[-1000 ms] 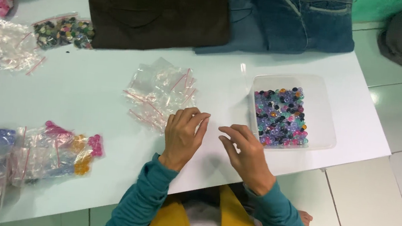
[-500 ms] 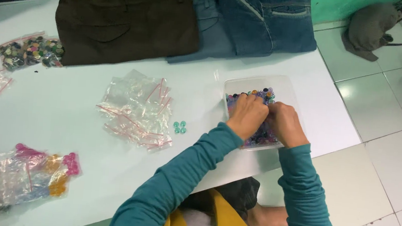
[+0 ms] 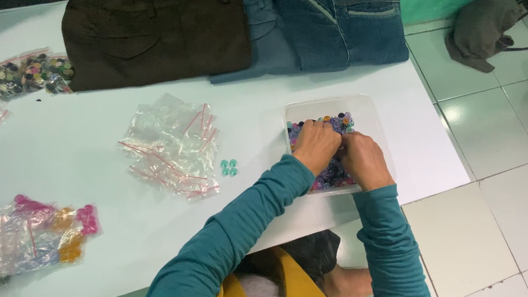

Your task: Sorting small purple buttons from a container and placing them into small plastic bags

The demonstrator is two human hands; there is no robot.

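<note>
Both hands, left hand [image 3: 316, 146] and right hand [image 3: 364, 159], dig in clear tub [image 3: 370, 117] (coloured buttons [image 3: 338, 120]); empty bags [image 3: 174, 146] nearby.

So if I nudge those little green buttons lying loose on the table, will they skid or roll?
The green buttons look flat and round, so they would probably slide on the smooth white table rather than roll. Being small and apparently light, they may scatter apart, perhaps under the pile of clear bags beside them.

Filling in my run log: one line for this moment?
left hand in bead tub | right hand in tub | three green beads beside bags
</note>
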